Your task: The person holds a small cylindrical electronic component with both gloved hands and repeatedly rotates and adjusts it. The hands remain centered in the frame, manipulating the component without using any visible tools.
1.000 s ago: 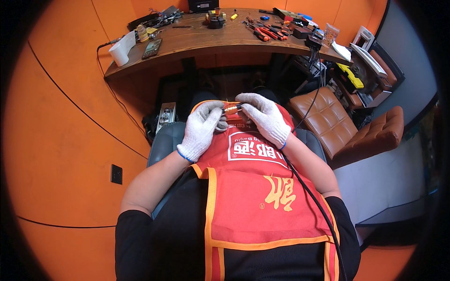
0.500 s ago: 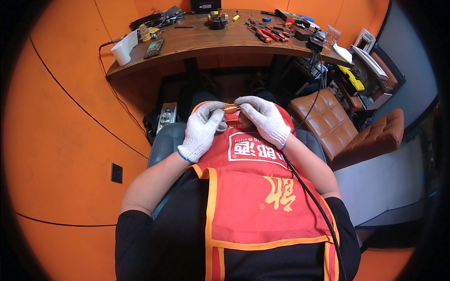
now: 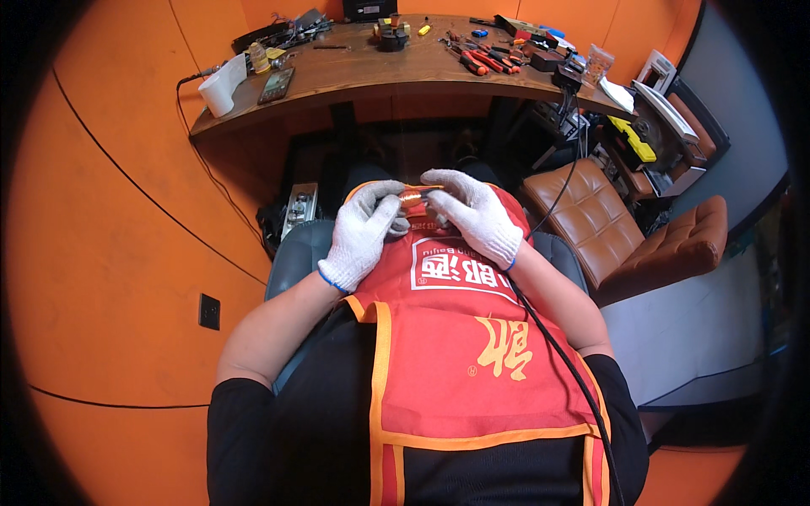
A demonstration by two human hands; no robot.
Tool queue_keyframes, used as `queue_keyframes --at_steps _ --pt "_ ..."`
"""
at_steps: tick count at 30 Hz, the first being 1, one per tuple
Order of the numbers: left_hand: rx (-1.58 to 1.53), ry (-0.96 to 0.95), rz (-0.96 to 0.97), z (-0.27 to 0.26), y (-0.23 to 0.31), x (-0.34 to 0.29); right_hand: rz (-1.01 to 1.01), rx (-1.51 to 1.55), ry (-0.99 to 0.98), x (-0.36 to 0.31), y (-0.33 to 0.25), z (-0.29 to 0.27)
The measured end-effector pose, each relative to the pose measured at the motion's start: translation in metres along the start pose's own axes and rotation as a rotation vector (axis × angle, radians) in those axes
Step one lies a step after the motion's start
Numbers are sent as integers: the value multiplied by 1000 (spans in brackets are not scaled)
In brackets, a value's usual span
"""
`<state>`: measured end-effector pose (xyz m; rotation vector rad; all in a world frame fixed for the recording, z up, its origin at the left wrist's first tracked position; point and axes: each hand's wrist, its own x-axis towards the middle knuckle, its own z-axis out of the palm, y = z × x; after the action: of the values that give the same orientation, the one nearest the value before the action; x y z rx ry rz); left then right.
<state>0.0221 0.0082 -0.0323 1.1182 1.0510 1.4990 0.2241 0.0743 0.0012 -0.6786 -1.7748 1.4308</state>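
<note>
Above my lap, both hands wear white knitted gloves with grey palms and meet around a small, shiny copper-coloured piece (image 3: pixel 410 198) with a dark end on its right. It resembles a wire winding, but is too small to name surely. My left hand (image 3: pixel 363 226) pinches its left side between thumb and fingers. At the dark right end, my right hand (image 3: pixel 477 212) is closed, with thumb and forefinger on it. The gloves hide part of the piece. Below lies the red apron (image 3: pixel 472 396) with orange edging.
Ahead stands a wooden desk (image 3: pixel 363 72) with red-handled pliers (image 3: pixel 483 62), a phone (image 3: pixel 276 85), a paper roll (image 3: pixel 221 93) and a dark reel-like stand (image 3: pixel 391 38). A brown padded chair (image 3: pixel 582 219) is at the right. A black cable (image 3: pixel 553 341) runs down over my apron.
My right thumb and fingertips have shifted slightly on the piece, and more of its copper-coloured surface shows. My left hand stays nearly still.
</note>
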Motion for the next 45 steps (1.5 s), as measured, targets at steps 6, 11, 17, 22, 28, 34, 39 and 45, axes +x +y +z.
queue_keyframes --at_steps 6,11,17,22,28,34,39,45 --pt "5 -18 4 1 0 0 34 40 5 1 -1 1" --pt "-1 -42 22 -2 -3 1 97 37 -34 1 0 -3" --pt "16 -69 8 -3 -3 0 50 53 9 0 1 -2" --pt "93 -65 113 0 -1 -2 213 156 -23 0 0 -6" --pt "11 -8 0 0 -1 0 -45 -56 -38 0 -1 -5" --pt "76 -27 145 1 -6 1 247 83 -39 -1 -6 -6" --pt "36 -48 -15 -5 -4 1 -40 -62 -2 0 0 1" --pt "19 -9 71 0 -5 0 104 107 -87 2 3 -4"
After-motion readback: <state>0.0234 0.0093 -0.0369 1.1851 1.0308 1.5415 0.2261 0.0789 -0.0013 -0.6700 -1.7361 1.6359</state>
